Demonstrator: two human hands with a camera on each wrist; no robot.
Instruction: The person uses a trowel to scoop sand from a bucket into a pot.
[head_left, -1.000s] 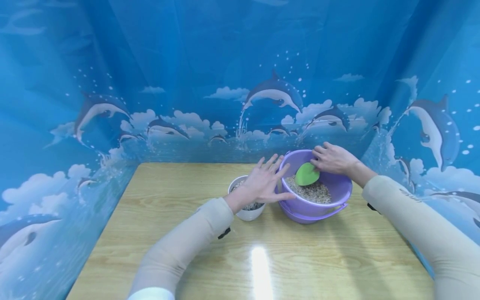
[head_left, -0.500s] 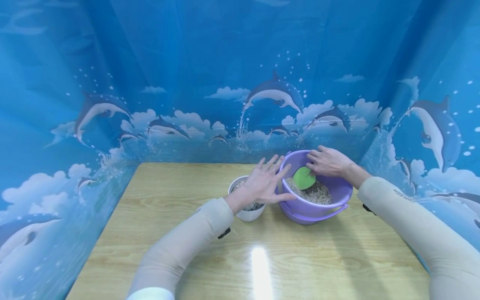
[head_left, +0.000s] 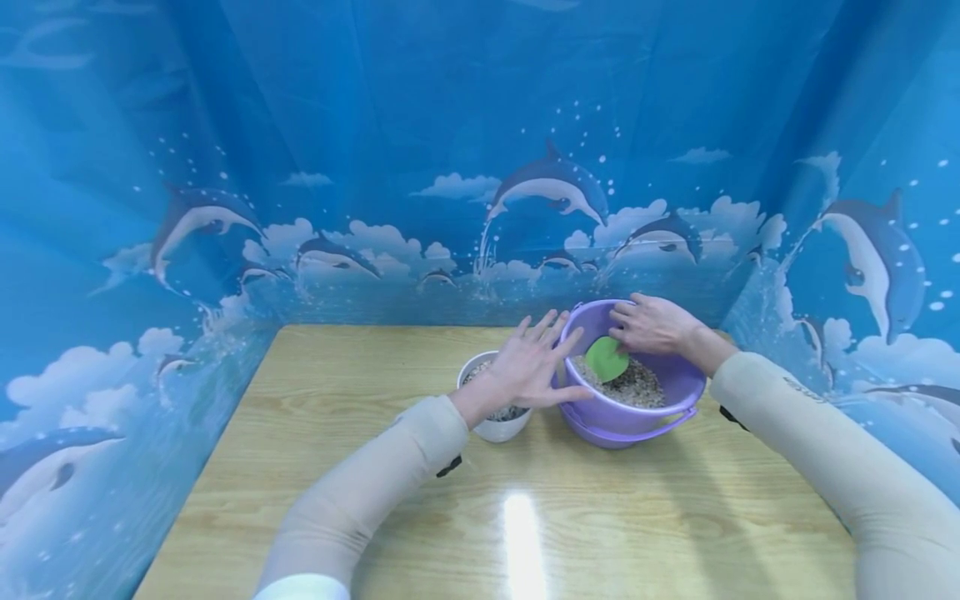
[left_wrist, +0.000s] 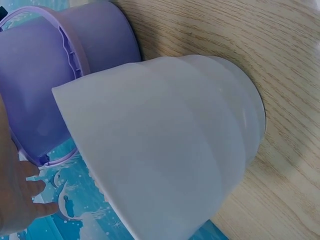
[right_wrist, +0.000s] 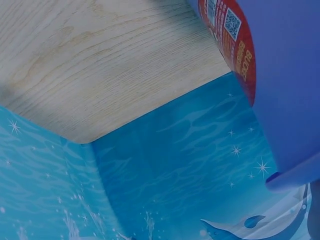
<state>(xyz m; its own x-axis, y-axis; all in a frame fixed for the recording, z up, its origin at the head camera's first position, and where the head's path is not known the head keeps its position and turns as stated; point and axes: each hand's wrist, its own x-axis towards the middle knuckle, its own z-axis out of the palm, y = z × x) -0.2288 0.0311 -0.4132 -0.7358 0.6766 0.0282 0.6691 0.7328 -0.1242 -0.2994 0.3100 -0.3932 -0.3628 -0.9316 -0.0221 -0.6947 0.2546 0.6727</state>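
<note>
In the head view a purple bucket [head_left: 611,421] stands on the table, with pale gravel [head_left: 640,387] in the bottom. My right hand [head_left: 654,323] reaches over its far rim and grips a green scoop [head_left: 607,359], whose rounded blade leans down into the gravel. The fingers cover the handle. My left hand [head_left: 529,367] is spread out beside the bucket's left rim, above a white pot [head_left: 502,428] holding similar gravel. Large in the left wrist view, that white pot [left_wrist: 165,135] hides part of the bucket [left_wrist: 35,75]; some fingertips show at the left edge.
A wooden table [head_left: 352,392] carries both containers near its back edge. Behind and at the sides hangs a blue curtain [head_left: 420,150] printed with dolphins. The bucket's handle [head_left: 660,427] hangs down in front. A red label [right_wrist: 235,45] shows on the bucket in the right wrist view.
The right hand has moved slightly left and down inside the bucket, lowering the green scoop into the gravel. My left hand has stayed in place.
</note>
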